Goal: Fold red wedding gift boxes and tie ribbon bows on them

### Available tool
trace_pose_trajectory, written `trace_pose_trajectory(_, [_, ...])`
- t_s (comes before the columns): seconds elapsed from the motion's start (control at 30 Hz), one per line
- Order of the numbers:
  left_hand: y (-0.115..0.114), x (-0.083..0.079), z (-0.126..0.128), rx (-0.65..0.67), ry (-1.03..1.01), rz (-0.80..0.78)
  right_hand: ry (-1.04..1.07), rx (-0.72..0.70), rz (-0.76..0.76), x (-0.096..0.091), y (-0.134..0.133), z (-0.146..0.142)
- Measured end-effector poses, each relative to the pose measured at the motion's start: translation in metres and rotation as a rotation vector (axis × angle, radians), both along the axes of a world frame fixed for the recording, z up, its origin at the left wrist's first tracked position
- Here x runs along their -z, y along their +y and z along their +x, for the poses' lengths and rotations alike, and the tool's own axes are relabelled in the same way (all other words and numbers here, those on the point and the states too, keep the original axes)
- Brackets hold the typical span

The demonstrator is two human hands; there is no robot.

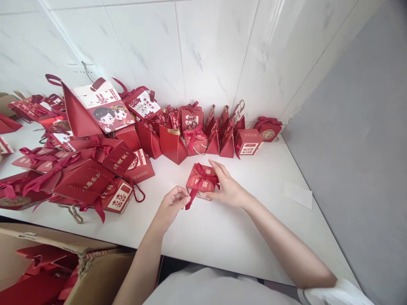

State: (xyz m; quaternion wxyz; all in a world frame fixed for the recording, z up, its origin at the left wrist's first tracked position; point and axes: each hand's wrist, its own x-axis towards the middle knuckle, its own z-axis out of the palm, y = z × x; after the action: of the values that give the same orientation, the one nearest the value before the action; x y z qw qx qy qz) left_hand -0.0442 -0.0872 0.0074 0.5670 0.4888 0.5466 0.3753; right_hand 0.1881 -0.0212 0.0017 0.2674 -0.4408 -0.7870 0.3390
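A small red gift box stands on the white table in front of me, tied on top with a dark red ribbon in a bow. Pinched between the thumb and fingers of my left hand is one loose tail of that ribbon, drawn toward the box's near left corner. My right hand curves around the box's right side, thumb at the near edge and fingers at the far edge, steadying it. The right fingertips partly hide behind the box and bow.
Red gift boxes lie heaped at the left, and several upright ones line the tiled wall. A cardboard carton with red packaging stands at lower left. A white paper slip lies right, near a grey panel.
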Motion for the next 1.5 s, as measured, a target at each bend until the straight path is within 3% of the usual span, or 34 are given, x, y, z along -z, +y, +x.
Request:
trace_pose_trajectory(0.13, [-0.006, -0.011, -0.008, 0.039, 0.310, 0.022, 0.010, 0.058, 0.019, -0.004, -0.013, 0.015])
trace_pose_trajectory(0.27, [0.004, -0.041, -0.005, -0.188, 0.697, 0.334, -0.015, 0.226, 0.158, -0.010, -0.028, 0.026])
trace_pose_trajectory(0.37, [0.026, -0.054, 0.012, -0.186, 0.758, 0.544, -0.069, 0.262, 0.254, -0.010, -0.035, 0.022])
trace_pose_trajectory(0.53, [0.063, -0.042, 0.039, -0.044, 0.795, 0.537, -0.045, 0.281, 0.513, -0.014, -0.039, 0.008])
trace_pose_trajectory(0.67, [0.075, -0.030, 0.042, -0.024, 0.804, 0.473, -0.017, 0.261, 0.745, -0.020, -0.042, -0.008])
trace_pose_trajectory(0.8, [0.076, -0.026, 0.039, -0.022, 0.813, 0.455, -0.075, 0.115, 0.894, -0.014, -0.050, -0.030])
trace_pose_trajectory(0.97, [0.072, -0.020, 0.040, -0.070, 0.820, 0.508, -0.197, -0.091, 1.006, 0.010, -0.053, -0.048])
trace_pose_trajectory(1.1, [0.064, -0.019, 0.040, -0.149, 0.793, 0.559, -0.141, -0.174, 1.017, 0.024, -0.054, -0.039])
trace_pose_trajectory(1.23, [0.058, -0.035, 0.035, -0.221, 0.726, 0.505, 0.113, -0.142, 0.969, 0.032, -0.059, -0.012])
trace_pose_trajectory(1.33, [0.054, -0.053, 0.045, -0.215, 0.864, 0.441, 0.267, 0.088, 0.775, 0.041, -0.053, 0.006])
trace_pose_trajectory(1.5, [0.050, -0.061, 0.085, 0.003, 1.286, 0.332, 0.476, 0.546, 0.266, 0.062, -0.023, 0.022])
